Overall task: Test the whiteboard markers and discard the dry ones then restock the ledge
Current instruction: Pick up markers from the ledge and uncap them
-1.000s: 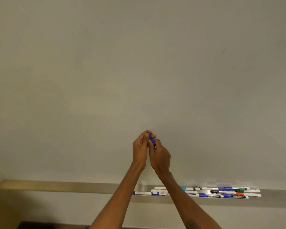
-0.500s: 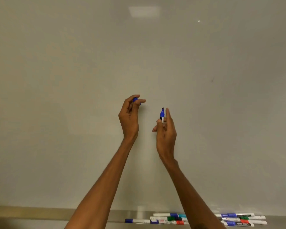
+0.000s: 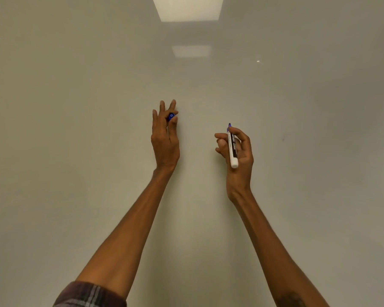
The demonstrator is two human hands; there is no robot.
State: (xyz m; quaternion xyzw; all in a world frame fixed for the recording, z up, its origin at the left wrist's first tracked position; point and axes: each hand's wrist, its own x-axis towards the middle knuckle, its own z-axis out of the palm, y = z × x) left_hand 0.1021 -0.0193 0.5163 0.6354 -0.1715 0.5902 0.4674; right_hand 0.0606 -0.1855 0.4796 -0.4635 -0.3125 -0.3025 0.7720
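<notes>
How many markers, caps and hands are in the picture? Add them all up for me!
Markers: 1, the marker with a blue tip.
Caps: 1, the blue cap.
Hands: 2, the left hand pinching the cap, the right hand holding the marker.
Total: 4.

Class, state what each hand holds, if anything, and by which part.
The left hand pinches the small blue marker cap by its sides; the right hand grips the white-barrelled blue marker around its barrel.
</notes>
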